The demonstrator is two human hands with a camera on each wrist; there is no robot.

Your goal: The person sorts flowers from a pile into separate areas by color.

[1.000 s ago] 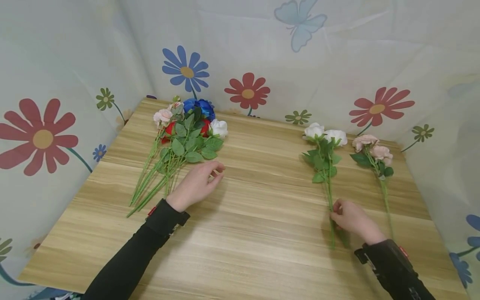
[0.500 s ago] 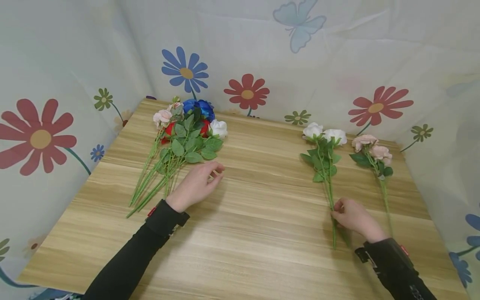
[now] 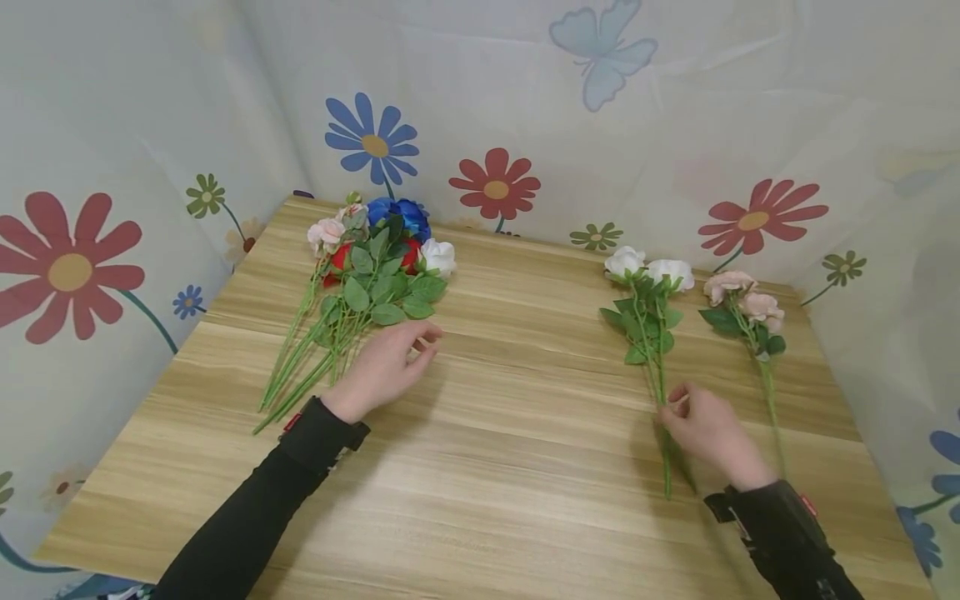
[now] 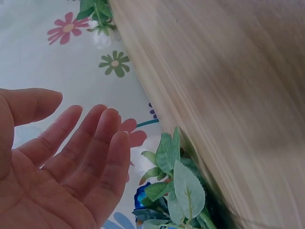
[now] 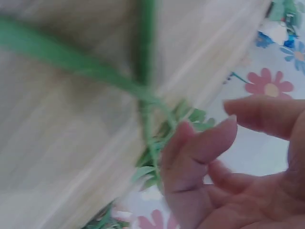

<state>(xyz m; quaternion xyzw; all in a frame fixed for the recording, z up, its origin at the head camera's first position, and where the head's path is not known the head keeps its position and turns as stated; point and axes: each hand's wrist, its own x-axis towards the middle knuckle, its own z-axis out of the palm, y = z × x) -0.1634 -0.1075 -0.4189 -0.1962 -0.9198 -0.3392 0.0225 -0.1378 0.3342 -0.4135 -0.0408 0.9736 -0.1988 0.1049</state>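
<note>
Two white roses (image 3: 670, 273) with green stems lie on the right part of the table, heads toward the back edge. My right hand (image 3: 705, 425) is at their stems (image 3: 667, 471). In the right wrist view its thumb and index finger stand apart, and the stems run beside the loosely bent fingers, not between them. Left of the middle, my left hand (image 3: 386, 367) hovers with relaxed fingers and holds nothing. Just beyond it lies a pile of flowers: a blue flower (image 3: 408, 218), a white rose (image 3: 437, 258), red blooms (image 3: 411, 254) and pink roses (image 3: 326, 234).
To the right of the white roses lies a stem with pink roses (image 3: 763, 310). The wooden table (image 3: 495, 467) meets a pale curtain (image 3: 480, 75) printed with flowers and a butterfly at its back and sides.
My right hand has shifted slightly up along the white roses' stems. My left hand has drawn back a little to the left. The flowers lie nearly as before.
</note>
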